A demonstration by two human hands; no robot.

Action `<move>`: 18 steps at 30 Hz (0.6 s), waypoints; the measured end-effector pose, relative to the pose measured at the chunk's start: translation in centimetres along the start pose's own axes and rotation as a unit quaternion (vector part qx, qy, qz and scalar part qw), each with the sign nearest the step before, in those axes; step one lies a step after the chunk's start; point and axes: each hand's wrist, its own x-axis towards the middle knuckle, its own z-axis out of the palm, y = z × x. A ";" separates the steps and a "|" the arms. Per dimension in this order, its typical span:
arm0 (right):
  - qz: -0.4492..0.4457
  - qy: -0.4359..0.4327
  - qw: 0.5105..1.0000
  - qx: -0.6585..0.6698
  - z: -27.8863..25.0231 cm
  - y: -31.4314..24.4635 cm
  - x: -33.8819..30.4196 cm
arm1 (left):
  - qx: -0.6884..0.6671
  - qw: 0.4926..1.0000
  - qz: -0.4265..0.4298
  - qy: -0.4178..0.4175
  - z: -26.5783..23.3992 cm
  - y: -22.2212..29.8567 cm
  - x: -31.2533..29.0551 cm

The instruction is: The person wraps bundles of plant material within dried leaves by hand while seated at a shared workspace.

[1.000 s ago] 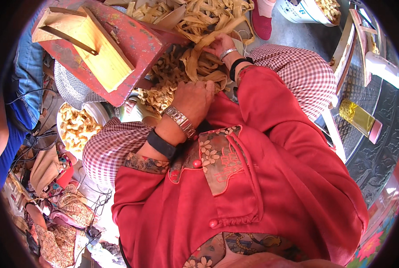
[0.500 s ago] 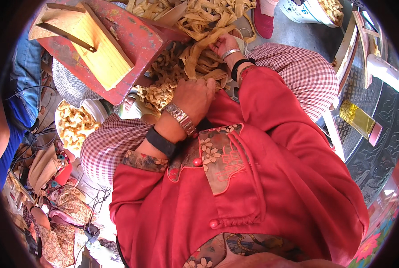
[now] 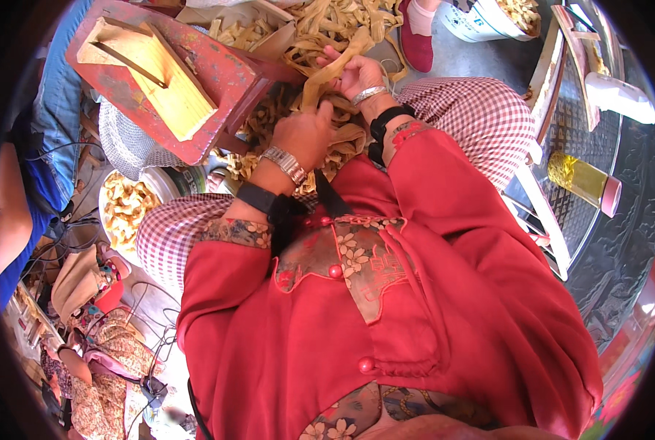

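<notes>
The person's work with the pale brown strips looks partway along. One long, flat strip (image 3: 346,57) is between the two hands, above the heap at the far edge of the lap; it has no knot or twist that I can make out, so this piece seems unfinished. The left hand (image 3: 302,139) has its fingers curled around the strip's near end, the thumb pointing up, grasping it. The right hand (image 3: 360,79), farther and to the right, has its fingers spread beside the strip and touching it; whether they pinch it I cannot tell. What looks done is the short, curled pieces (image 3: 127,209) filling the white bucket (image 3: 162,183) on the left, with more in a white tub (image 3: 463,26) far right. Small crinkled pieces (image 3: 258,128) also lie just left of the hands, near the red table (image 3: 232,62), which carries a wooden block (image 3: 170,95) with a metal strip set across it. What appears left is considerable: a tangled heap of long strips (image 3: 326,26) spreads beyond the hands, and more folded strips (image 3: 351,137) lie just under the right wrist. How many remain is hidden.
</notes>
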 end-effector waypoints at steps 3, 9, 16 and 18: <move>-0.023 -0.021 0.999 -0.005 2.8 -0.3 -1.5 | -0.103 0.970 0.010 0.221 0.2 -0.7 1.5; -0.050 -0.032 0.996 -0.068 5.2 -0.6 -4.6 | -0.312 0.917 -0.013 0.248 -0.7 -0.3 2.4; -0.071 -0.029 0.984 -0.159 6.0 -0.1 -5.8 | -0.152 0.939 -0.037 0.306 0.1 -0.9 3.1; -0.077 -0.027 0.980 -0.180 6.6 -0.1 -6.4 | -0.153 0.940 -0.034 0.303 0.1 -1.1 3.0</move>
